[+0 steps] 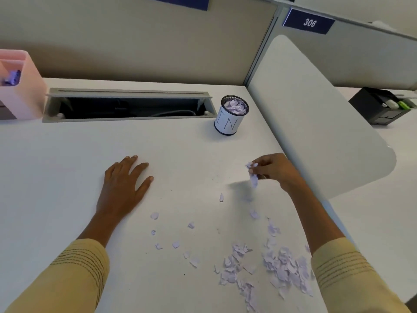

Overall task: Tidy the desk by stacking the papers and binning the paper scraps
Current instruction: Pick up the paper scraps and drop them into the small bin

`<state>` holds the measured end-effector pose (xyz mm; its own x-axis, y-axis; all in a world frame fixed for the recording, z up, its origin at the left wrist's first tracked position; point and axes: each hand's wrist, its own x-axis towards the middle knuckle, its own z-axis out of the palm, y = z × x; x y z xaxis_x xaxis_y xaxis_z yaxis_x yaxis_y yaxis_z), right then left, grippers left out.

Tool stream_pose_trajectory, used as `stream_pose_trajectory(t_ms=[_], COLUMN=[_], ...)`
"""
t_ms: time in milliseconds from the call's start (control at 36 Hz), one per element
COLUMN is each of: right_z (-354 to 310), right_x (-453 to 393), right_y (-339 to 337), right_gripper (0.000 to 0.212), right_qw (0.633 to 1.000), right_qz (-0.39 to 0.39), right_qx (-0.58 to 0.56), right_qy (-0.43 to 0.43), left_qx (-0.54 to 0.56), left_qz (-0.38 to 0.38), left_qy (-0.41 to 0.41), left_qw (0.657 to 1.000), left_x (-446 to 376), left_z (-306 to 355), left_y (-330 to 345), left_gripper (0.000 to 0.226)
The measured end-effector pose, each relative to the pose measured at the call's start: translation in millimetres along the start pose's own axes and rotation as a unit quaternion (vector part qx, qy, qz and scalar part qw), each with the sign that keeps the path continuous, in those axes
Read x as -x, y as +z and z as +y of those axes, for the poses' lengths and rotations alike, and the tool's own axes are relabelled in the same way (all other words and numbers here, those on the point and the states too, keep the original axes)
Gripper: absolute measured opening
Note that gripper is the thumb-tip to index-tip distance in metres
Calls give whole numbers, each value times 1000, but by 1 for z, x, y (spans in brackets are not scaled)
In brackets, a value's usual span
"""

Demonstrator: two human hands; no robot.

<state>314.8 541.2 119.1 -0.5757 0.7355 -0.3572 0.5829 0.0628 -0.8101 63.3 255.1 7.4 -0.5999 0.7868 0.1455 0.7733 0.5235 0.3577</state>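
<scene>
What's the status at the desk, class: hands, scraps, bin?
Left hand flat on desk, empty. Right hand pinching scraps. Loose scraps remain; mesh bin part full. Path clear.

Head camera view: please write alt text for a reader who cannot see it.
The right hand holds paper scraps above a white desk, the left hand rests flat. More scraps lie near; a mesh cup behind holds some.
</scene>
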Motion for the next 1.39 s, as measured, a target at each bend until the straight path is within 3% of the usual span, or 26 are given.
stream_pose_trajectory(t_ms=[111, 250, 306, 472, 556, 667, 722, 833, 944, 1222, 1389], right_z=[-50, -95, -108, -134, -138, -135, -126, -86, -26, 88, 85], right_x=[-39, -91, -110, -143, -139, -118, -101, -46, 21, 112, 116], right_y=[-5, -14, -15, -5, -3, -7, -8, -14, -10, 9, 28], right_gripper=[6, 28, 26, 28, 25, 23, 21, 22, 30, 96, 97], right_qw=[998, 994, 992, 989, 990, 986, 983, 993, 979, 917, 931], right_qz=[-3, 62, 93, 140, 127, 125, 128, 50, 1, -52, -77], right_qx=[-46, -54, -50, 47, 65, 105, 120, 107, 201, 382, 351], right_qy=[-44, -68, -64, -8, 9, -36, -46, -17, 26, 98, 64], left_qx=[-1, 2, 3, 9, 10, 4, 1, -1, 6, 4, 0], left_qz=[-3, 0, 0, 4, 5, 1, -3, 1, 7, 11, 12], left_qy=[-3, -6, -8, -10, -10, -9, -13, -3, 2, 14, 15], left_qw=[1000, 1000, 1000, 1000, 1000, 1000, 1000, 1000, 1000, 1000, 1000], left_x=[0, 0, -1, -2, -1, -2, -4, -1, -1, 1, 0], left_z=[0, 1, 1, 0, 1, -1, -2, -3, -3, -3, -4], left_y=[1, 0, 0, -1, -1, 0, 1, 0, -1, 2, 2], left_gripper=[58, 56, 56, 65, 66, 61, 58, 58, 58, 63, 63])
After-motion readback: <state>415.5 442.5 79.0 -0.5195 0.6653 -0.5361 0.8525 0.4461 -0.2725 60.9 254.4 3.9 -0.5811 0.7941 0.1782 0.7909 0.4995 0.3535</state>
